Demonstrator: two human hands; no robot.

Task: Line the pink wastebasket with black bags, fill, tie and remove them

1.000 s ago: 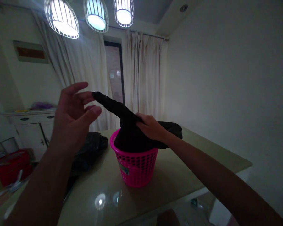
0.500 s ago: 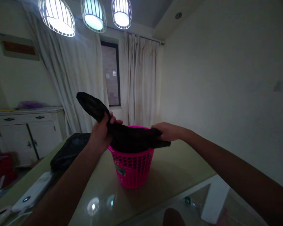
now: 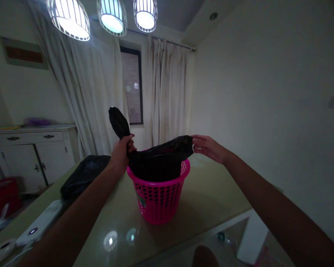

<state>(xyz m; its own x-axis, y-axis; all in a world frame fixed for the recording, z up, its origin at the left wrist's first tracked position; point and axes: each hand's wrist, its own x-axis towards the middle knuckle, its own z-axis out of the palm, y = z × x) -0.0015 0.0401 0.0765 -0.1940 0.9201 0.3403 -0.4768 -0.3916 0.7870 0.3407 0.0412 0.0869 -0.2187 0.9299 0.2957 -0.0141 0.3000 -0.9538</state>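
Black plastic bag (image 3: 158,161) spans pink perforated plastic basket (image 3: 160,196), left hand (image 3: 121,154) fisted on one end, right hand (image 3: 208,147) fingertips pinching the other.

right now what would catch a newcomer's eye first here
The bright pink basket at the middle of the glossy table, with a black bag stretched over its mouth. The left hand grips one end and the right hand pinches the other. Three lit caged lamps hang above.
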